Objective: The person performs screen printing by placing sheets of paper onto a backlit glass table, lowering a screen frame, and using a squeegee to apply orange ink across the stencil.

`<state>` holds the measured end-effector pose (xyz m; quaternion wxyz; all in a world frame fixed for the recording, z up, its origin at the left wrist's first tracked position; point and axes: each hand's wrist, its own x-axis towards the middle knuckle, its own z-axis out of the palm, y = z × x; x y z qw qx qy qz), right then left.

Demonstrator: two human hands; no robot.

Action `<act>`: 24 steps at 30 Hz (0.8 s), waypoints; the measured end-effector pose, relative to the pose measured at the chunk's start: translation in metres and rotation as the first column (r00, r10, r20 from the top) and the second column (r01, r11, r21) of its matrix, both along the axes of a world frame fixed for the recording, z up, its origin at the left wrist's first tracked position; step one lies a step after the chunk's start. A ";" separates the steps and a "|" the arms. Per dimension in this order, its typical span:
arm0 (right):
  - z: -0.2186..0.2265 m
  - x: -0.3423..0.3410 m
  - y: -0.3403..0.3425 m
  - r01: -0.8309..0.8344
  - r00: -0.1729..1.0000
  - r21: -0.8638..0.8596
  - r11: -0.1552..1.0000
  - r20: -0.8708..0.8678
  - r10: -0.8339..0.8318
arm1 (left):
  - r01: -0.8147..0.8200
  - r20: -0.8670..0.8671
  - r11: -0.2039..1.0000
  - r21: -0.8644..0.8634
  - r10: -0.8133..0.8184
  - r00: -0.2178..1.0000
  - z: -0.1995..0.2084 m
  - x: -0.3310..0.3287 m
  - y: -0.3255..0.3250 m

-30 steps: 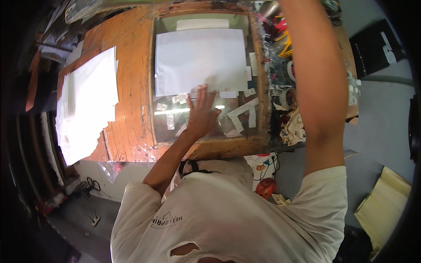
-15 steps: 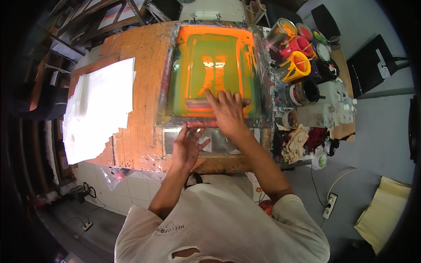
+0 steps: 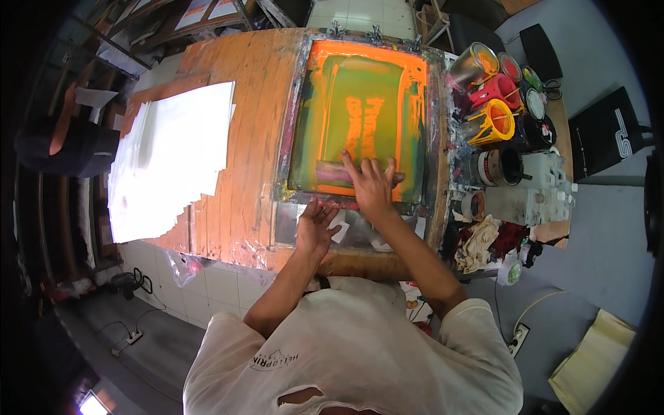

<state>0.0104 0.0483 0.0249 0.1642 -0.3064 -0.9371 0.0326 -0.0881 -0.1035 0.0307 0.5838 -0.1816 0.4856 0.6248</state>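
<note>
A printing screen in a dark, ink-stained frame lies on the wooden table, its green mesh streaked with orange ink. Two pale orange vertical shapes show in the mesh's middle. Near the front end of the mesh, my right hand grips a squeegee from above, index finger extended along it. The squeegee lies crosswise and tilted; its lower edge is hard to make out. My left hand is palm up at the frame's front edge, fingers apart and fingertips touching the frame. Whether they reach beneath it cannot be seen.
A stack of white paper sheets lies at the left. Ink cans, plastic bottles and crumpled rags crowd the right side. Metal clamps sit at the frame's far edge.
The whole view has shifted, so the table appears farther right. The squeegee has tilted in my right hand, showing more of its face. My left hand remains at the frame's front edge.
</note>
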 end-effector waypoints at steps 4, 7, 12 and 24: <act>0.004 -0.026 0.049 0.011 0.999 0.015 1.000 0.038 -0.012 | -0.031 -0.002 0.997 -0.074 0.031 1.000 0.003 0.003 0.003; -0.004 -0.051 0.104 0.035 0.999 0.060 0.998 0.020 -0.037 | -0.038 -0.006 0.992 -0.121 0.037 0.999 0.013 0.004 0.009; -0.018 -0.099 0.207 0.075 0.997 0.101 0.992 -0.007 -0.074 | -0.033 0.017 0.988 -0.151 0.035 0.999 0.014 0.003 0.010; -0.019 -0.128 0.308 0.073 0.995 0.111 0.991 -0.072 -0.065 | -0.081 0.059 0.993 -0.089 0.087 0.994 0.011 -0.001 0.000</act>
